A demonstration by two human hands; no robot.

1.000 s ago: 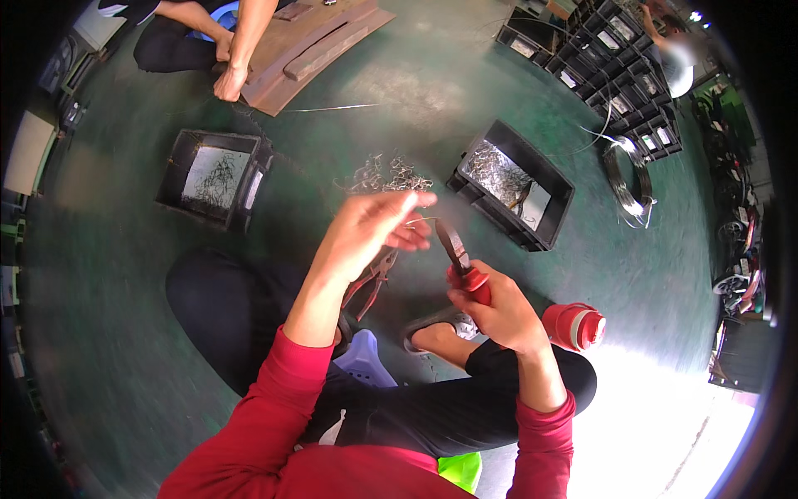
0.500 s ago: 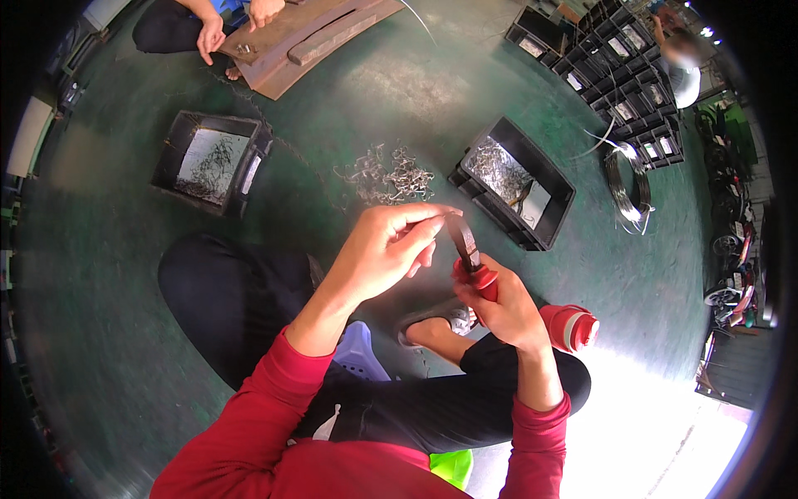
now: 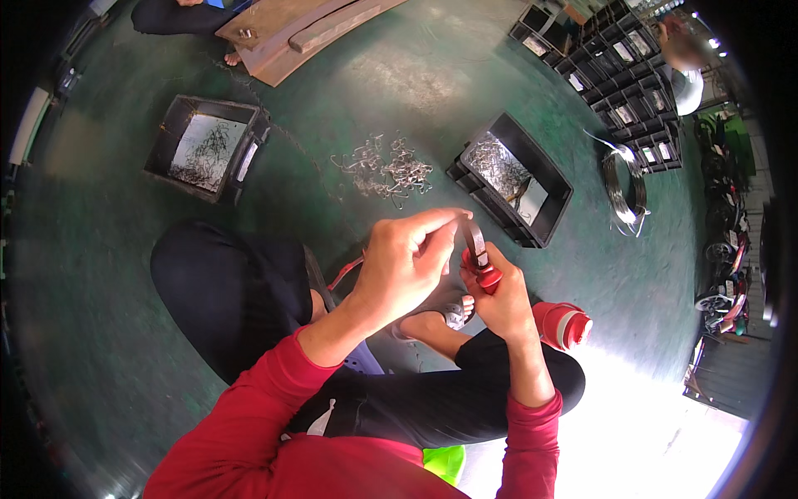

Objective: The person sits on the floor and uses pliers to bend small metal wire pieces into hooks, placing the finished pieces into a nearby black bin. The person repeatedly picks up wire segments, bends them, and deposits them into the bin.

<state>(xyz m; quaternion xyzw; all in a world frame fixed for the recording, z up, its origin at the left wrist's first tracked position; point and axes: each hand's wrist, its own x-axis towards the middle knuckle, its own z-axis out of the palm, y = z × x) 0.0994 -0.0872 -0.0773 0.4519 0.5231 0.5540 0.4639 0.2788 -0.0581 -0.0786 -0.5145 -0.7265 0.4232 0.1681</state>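
Observation:
My right hand (image 3: 505, 301) is wrapped round the red handles of a pair of pliers (image 3: 476, 242), whose dark jaws point up and away from me. At the jaw tips, the thumb and forefinger of my left hand (image 3: 405, 264) are pinched together. What they hold is too small and covered to make out. Beyond my hands a loose pile of bent metal wire hooks (image 3: 401, 172) lies on the green floor. A black crate (image 3: 544, 235) with wire pieces in it sits right of the pile, and another black crate (image 3: 249, 137) with thin wire pieces sits left.
A red cup-like container (image 3: 559, 324) stands beside my right knee. Farther right lie a wire coil (image 3: 617, 187) and stacked black crates (image 3: 611, 75). At the far left a person sits by a brown board (image 3: 274, 37); another person is near the stack.
My left hand has shifted slightly right, still at the pliers' jaws, and the pliers have tilted a little. The other person's hands by the board have mostly left the view.

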